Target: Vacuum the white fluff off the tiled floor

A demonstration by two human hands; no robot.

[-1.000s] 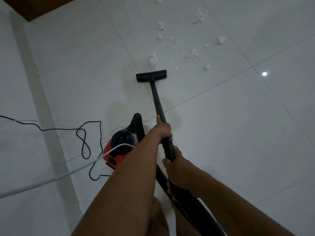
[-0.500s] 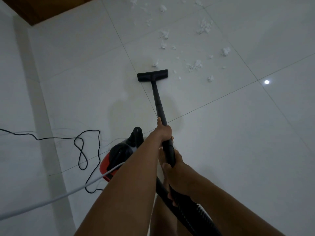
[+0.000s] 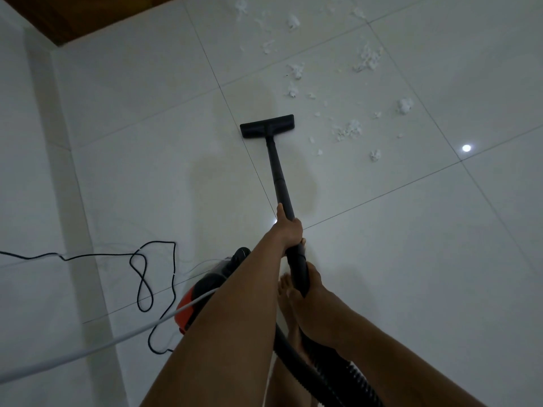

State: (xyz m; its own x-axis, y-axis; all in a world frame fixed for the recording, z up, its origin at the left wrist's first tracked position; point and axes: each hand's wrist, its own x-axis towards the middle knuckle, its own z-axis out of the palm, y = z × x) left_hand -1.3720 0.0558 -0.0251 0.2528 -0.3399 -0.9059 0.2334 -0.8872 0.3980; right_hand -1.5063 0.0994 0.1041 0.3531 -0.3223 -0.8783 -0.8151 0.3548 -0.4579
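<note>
Both hands curl round the black wand (image 3: 279,177). The left hand (image 3: 289,230) wraps it higher up, thumb lying along the tube, and the right hand (image 3: 310,292) clasps it lower, near where the ribbed hose (image 3: 326,377) joins. The nozzle (image 3: 266,126) lies flat on a bare patch of floor (image 3: 411,259). The fluff (image 3: 349,131) lies to its right and beyond it: small crumbs near its right end, bigger tufts farther off and scattered over several tiles. To do this pass well, I judge the nozzle should swing right and push forward in slow, overlapping strokes, kept flat so the suction seals. Light tufts will likely skid away if struck fast. The left hand looks placed to steer, the right to drive. A black cord (image 3: 144,277) loops on the floor left of the vacuum (image 3: 199,301), and a white cable (image 3: 88,345) crosses in front of it, so both need minding if the body is pulled along. That red-and-black body is the only container here, half hidden behind the left arm, and what it has collected cannot be seen.
</note>
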